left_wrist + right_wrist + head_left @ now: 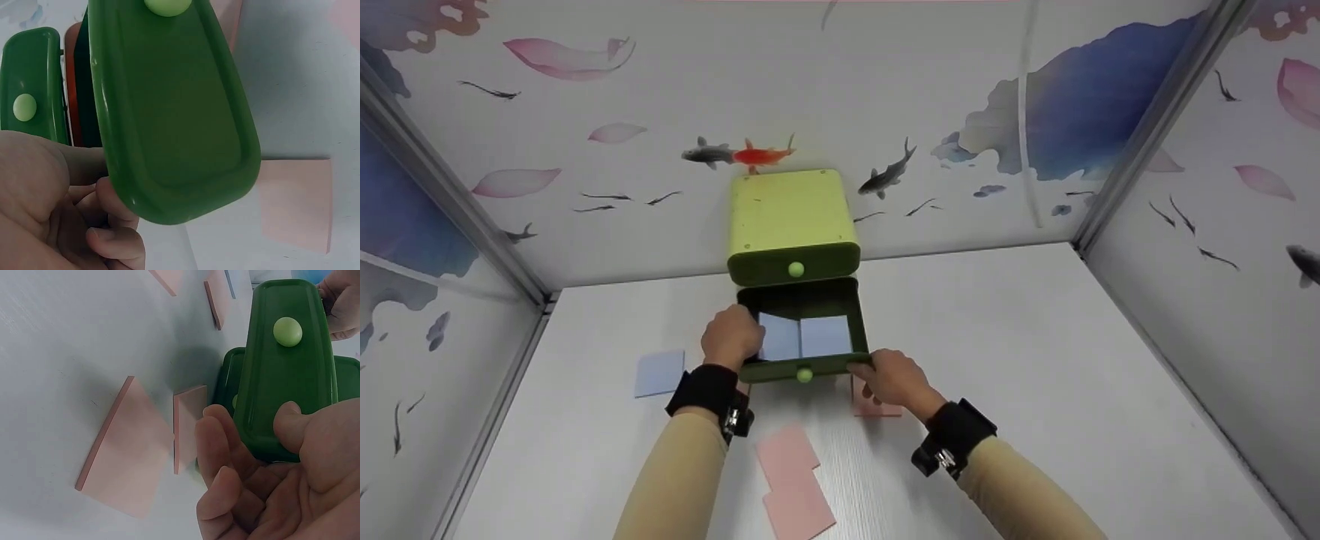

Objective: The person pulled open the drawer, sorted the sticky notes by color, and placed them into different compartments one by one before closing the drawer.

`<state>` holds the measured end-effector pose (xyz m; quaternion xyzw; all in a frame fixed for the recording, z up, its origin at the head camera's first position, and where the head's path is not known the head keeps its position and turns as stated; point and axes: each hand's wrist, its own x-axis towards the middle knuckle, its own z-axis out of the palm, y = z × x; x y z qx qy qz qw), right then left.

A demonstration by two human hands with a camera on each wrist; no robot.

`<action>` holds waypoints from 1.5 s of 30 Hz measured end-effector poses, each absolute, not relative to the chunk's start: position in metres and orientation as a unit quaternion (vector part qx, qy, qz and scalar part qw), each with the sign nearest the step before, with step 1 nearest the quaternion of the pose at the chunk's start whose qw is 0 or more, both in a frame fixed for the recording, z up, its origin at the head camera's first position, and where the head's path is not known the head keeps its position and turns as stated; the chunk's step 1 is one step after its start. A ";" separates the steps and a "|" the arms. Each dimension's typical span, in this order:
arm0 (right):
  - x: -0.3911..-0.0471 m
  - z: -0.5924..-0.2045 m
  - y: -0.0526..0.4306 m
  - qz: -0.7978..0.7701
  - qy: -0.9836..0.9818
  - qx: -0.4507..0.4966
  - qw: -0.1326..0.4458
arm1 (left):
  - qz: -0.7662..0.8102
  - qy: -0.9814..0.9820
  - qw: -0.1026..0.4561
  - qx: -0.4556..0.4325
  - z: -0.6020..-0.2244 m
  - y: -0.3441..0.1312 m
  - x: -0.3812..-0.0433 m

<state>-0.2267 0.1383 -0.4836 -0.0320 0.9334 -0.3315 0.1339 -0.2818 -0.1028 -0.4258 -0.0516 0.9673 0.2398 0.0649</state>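
Note:
A dark green drawer with a light green knob is pulled out of a small cabinet with a yellow-green top. Two light blue square pieces lie side by side inside the drawer. My left hand grips the drawer's left side wall, and its curled fingers show beside the drawer in the left wrist view. My right hand holds the front right corner. Its thumb presses the drawer front, and the other fingers are curled beneath, partly hidden.
An upper drawer stays closed above. Pink square pieces lie on the white table near me, and another pink piece lies below the right hand. To the left is a light blue square. Patterned walls enclose the table.

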 end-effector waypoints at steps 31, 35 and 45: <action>-0.227 -0.483 0.135 -0.326 0.935 -0.033 0.133 | 0.205 0.974 0.081 -0.048 -0.422 -0.104 -0.273; -0.228 -0.484 0.136 -0.331 0.934 -0.029 0.134 | 0.222 0.971 0.074 -0.049 -0.418 -0.107 -0.274; -0.228 -0.485 0.137 -0.341 0.931 -0.023 0.131 | 0.266 0.960 0.066 -0.054 -0.410 -0.141 -0.272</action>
